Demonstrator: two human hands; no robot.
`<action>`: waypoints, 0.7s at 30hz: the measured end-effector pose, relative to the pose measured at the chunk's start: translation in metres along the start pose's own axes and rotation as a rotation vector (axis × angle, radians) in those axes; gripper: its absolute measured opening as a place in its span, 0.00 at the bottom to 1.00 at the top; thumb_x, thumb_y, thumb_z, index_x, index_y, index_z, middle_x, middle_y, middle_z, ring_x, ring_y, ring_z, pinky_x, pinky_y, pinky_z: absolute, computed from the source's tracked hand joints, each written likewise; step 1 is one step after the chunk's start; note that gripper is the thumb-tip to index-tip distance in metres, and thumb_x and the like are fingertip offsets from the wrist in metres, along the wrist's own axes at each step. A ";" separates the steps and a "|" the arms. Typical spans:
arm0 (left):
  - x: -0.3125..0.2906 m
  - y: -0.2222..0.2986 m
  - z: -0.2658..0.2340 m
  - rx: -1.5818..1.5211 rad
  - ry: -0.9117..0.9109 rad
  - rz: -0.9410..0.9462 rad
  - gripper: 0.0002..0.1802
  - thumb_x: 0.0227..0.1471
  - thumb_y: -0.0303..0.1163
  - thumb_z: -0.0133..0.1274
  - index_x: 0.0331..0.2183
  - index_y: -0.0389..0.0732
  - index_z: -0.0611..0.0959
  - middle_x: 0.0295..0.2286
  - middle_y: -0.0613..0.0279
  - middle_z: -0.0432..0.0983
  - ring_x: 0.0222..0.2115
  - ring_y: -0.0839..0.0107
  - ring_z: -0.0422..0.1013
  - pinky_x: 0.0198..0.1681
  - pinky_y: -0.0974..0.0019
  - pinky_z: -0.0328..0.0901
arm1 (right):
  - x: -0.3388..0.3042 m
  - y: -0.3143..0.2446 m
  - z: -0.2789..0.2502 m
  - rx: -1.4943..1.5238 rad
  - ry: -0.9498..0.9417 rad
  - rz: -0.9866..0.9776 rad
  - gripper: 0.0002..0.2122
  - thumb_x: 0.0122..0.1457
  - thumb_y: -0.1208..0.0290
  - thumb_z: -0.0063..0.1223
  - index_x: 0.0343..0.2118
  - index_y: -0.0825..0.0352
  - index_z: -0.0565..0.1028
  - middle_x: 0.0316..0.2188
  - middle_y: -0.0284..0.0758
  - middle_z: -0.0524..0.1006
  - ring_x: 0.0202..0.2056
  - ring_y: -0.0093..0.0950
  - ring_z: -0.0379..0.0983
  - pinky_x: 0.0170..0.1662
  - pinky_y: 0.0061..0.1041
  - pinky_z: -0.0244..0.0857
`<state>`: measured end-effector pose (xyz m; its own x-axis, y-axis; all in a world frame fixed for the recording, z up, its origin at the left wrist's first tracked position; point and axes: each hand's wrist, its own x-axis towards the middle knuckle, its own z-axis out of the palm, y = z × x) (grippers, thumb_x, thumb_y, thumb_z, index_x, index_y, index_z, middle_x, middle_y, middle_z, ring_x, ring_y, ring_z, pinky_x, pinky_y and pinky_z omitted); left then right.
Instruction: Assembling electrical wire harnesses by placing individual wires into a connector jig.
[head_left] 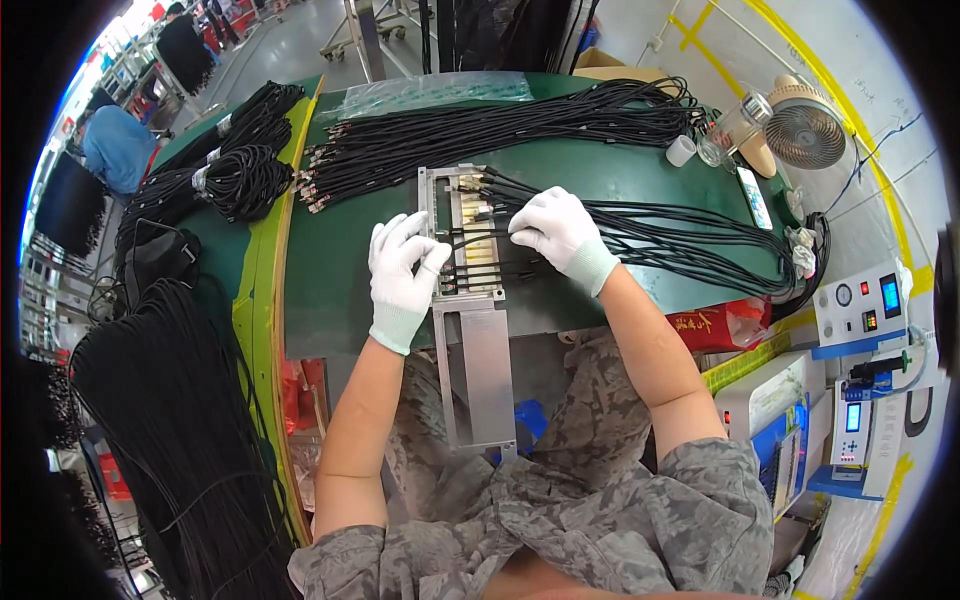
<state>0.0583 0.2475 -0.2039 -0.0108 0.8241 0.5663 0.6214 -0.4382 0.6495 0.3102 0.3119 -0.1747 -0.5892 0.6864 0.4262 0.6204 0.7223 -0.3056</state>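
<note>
Green covers the table [340, 260], where a silver metal fixture [487, 370], long and slotted, lies between two gloved hands. The left hand [405, 272] curls at its left edge, grip unclear; the right hand [562, 232] pinches a thin black cable [484, 237] crossing it. Beyond lie bundled black cables [500, 128].

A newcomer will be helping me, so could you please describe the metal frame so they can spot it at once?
On the green table, look between the white-gloved left hand and right hand. The metal frame reaches out past the table's near edge. Unlike the thin black cables near it, it is long, silvery and straight-edged, with rectangular openings.
</note>
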 end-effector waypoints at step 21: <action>0.003 0.011 -0.015 -0.308 -0.199 -0.005 0.10 0.51 0.27 0.53 0.20 0.39 0.82 0.47 0.55 0.76 0.55 0.59 0.63 0.64 0.55 0.45 | 0.012 -0.064 0.026 0.088 0.064 -0.186 0.14 0.45 0.64 0.66 0.35 0.58 0.77 0.29 0.29 0.76 0.36 0.33 0.70 0.43 0.32 0.60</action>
<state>0.0530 0.2394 -0.1875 0.1581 0.8669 0.4728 0.3564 -0.4966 0.7914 0.2497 0.2757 -0.1723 -0.6541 0.5355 0.5342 0.4546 0.8428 -0.2882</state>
